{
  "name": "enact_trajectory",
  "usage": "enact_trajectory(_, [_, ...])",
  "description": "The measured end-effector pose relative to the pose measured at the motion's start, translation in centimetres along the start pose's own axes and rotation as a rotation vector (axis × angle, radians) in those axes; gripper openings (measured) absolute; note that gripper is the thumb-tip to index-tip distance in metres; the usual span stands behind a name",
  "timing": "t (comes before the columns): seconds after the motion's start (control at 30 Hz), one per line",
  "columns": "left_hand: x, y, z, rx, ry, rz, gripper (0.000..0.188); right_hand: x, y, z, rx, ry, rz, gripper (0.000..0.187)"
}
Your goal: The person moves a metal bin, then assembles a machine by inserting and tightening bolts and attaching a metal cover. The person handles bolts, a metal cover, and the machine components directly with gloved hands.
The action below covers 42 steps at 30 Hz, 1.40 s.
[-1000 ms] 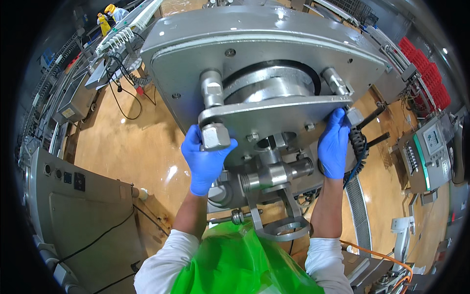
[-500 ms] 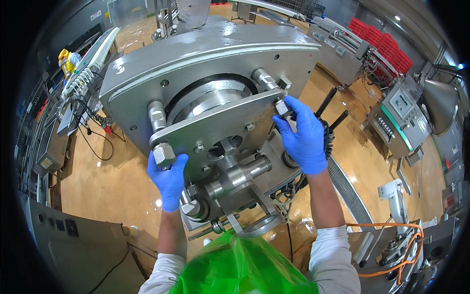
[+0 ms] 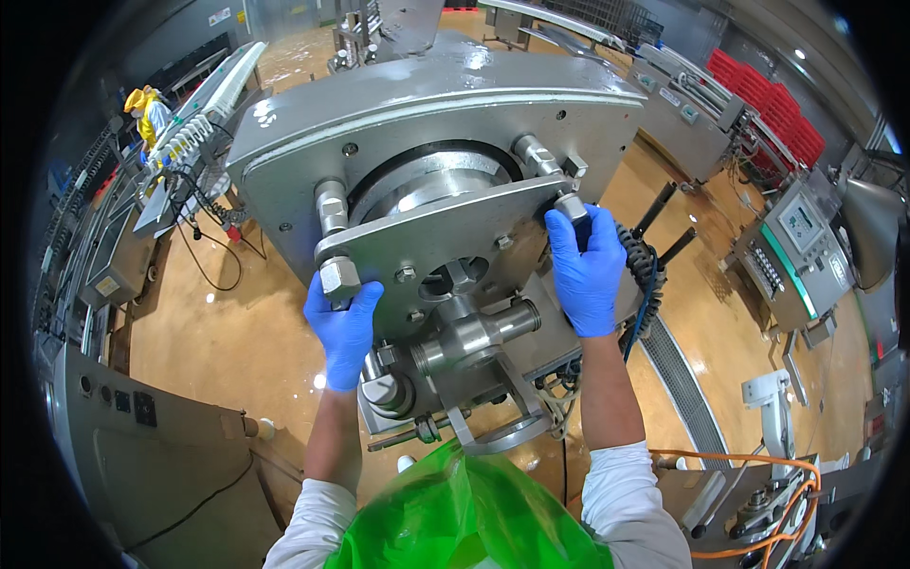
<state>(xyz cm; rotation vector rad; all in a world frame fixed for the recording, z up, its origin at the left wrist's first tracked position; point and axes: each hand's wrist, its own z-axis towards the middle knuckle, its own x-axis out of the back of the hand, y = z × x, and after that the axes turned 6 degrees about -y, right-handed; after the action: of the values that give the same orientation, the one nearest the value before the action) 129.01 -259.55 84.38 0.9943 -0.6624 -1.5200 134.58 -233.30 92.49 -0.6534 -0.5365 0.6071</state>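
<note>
In front of me a flat metal plate [image 3: 431,239] stands across the face of a large steel machine [image 3: 427,90], with two threaded studs passing through its ends. My left hand [image 3: 343,327], in a blue glove, grips the big hex nut [image 3: 339,279] at the plate's left end from below, its fingers partly hidden. At the right end, my gloved right hand [image 3: 590,275] has thumb and fingers around another hex nut [image 3: 572,207]. Behind the plate shows a round steel opening [image 3: 431,182] with a dark rim. A cylindrical pipe fitting [image 3: 474,332] juts out below the plate.
A ring-shaped metal bracket [image 3: 512,431] extends toward my green apron. Right of the machine are two dark rods [image 3: 654,209], a coiled hose [image 3: 637,275] and a control panel [image 3: 801,228]. A grey cabinet [image 3: 161,455] stands lower left. A person in yellow headwear [image 3: 147,114] is far left.
My view has shifted, so the machine sits further right. My right hand's fingers have closed in around the right nut from a more spread pose. My left hand stays at the left nut.
</note>
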Motion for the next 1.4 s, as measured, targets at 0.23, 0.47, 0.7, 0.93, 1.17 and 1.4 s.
enact_trajectory(0.23, [-0.9,-0.3,1.1,-0.119,0.01,0.066,0.038,1.1,0.6,1.3,0.072,0.023,-0.052,0.03])
enact_trajectory(0.47, [0.4,-2.2,0.9,-0.152,0.03,0.045,0.041,2.4,0.0,2.1,0.371,-0.1,-0.449,0.035])
enact_trajectory(0.7, [-0.3,-0.3,0.2,-0.095,0.076,0.056,0.042,0.9,0.6,1.4,0.348,-0.049,-0.466,0.043])
enact_trajectory(0.93, [5.5,-0.3,-8.4,-0.034,-0.067,0.223,0.017,2.2,0.3,0.3,0.004,-0.135,-0.184,0.053])
enact_trajectory(1.17, [2.2,0.0,-13.7,1.116,-0.776,-0.583,0.062,3.5,5.2,-7.9,-0.459,-0.295,0.073,0.061])
enact_trajectory(1.4, [-1.9,-6.7,-13.1,1.021,-0.802,-0.618,0.109,1.2,7.3,-12.1,-0.999,-0.953,0.683,0.035])
